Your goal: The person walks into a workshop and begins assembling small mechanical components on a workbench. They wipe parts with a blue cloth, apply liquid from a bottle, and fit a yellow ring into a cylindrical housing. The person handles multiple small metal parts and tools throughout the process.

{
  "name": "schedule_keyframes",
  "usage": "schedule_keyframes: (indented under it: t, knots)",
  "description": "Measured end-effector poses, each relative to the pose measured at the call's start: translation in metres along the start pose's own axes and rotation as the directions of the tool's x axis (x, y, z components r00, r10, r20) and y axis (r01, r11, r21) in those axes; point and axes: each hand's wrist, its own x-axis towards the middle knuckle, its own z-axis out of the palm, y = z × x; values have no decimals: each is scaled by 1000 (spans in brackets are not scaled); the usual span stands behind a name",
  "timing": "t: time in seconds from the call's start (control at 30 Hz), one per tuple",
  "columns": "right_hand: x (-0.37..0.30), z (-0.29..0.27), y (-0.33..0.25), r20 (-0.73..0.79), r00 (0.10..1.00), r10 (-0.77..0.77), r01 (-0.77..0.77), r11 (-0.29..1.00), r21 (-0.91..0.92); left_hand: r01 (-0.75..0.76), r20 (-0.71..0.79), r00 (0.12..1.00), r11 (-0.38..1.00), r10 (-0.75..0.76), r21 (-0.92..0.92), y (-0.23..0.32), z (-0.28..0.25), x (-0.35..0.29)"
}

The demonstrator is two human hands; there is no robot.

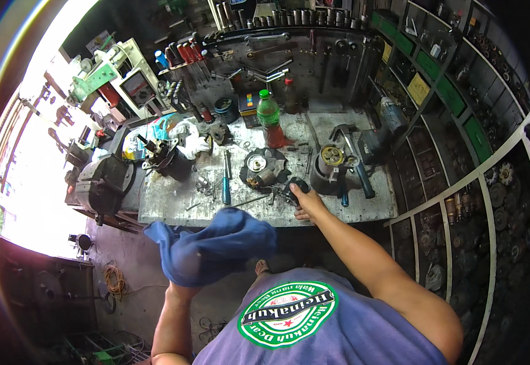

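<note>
A blue cloth (213,246) hangs bunched in front of the bench edge, draped over my left hand (183,291), which grips it from below; those fingers are hidden. My right hand (309,205) is at the front of the bench, its thumb and fingers around a small black part (295,188) whose kind I cannot make out. Just left of that part lies a greasy round metal housing (259,165) with a bright centre. A screwdriver with a blue handle (226,190) lies farther left. To the right stands a dark cylindrical housing (331,167) with a yellowish ring on top.
A hammer (362,173) lies at the bench's right. Behind the housings stand a green-capped bottle (268,112) and a red-capped bottle (290,97). A bench vise (104,185) and a motor-like part (166,159) occupy the left. Shelves of parts (453,201) line the right side.
</note>
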Motion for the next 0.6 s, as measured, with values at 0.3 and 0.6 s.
schedule_keyframes:
  t: [0.3, 0.6]
  knots:
    - [18, 10, 2, -126, 991, -51, 41, 996, -85, 237, -248, 947, 967, -207, 97, 69, -7, 68]
    - [-88, -20, -10, 567, 773, -284, 59, 922, 382, -116, 420, 904, 898, -82, 425, 65, 15, 96]
